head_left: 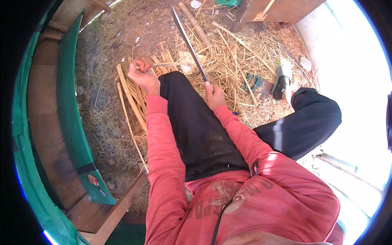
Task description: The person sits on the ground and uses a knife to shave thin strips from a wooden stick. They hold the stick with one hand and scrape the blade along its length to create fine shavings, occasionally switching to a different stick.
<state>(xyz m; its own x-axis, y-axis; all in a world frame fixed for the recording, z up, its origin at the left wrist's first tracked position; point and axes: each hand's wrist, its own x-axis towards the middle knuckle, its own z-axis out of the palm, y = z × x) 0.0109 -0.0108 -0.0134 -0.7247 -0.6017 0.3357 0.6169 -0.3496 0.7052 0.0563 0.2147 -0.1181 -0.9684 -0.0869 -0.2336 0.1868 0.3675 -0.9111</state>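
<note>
I have the right grip (214, 96) clamped on a long knife (188, 43). Left of the knife, the left grip (144, 76) pinches a pale strip (173, 63), with open ground (149, 22) left of the tip.

there are two hands (215, 96), one blade (188, 42), one held strip (171, 64).

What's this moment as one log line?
Left hand: holds pale strip; right hand: holds long knife; left side: bunched strips; ground: scattered strands
</note>
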